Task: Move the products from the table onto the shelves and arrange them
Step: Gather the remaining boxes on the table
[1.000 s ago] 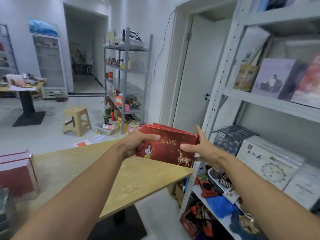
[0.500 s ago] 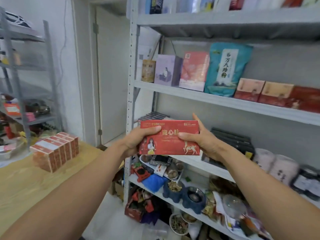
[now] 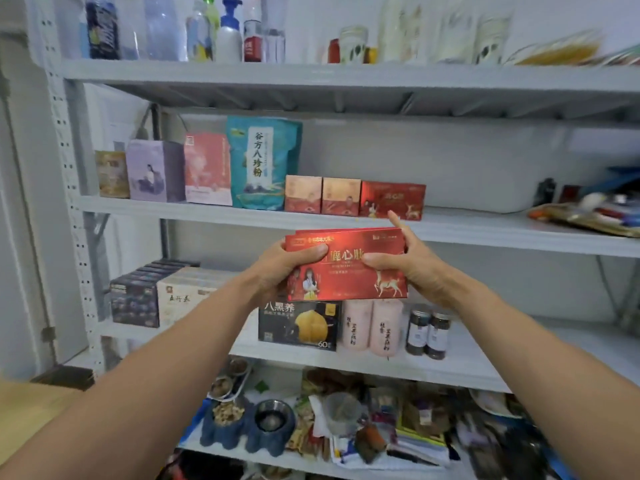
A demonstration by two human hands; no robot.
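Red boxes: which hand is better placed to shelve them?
Probably right: the right hand gripping the red boxes sits under the bare shelf beside the matching box; the left hand is farther.

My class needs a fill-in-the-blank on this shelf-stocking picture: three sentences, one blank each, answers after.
The left hand and right hand hold boxes coloured ____.
A matching box stands on the middle shelf, to the ____ of the teal bag.
The blue-capped pump bottle stands one shelf ____ the teal bag.
Missing words: red; right; above.

red box (image 3: pixel 346 268), teal bag (image 3: pixel 264 164), grey shelves (image 3: pixel 311 76)
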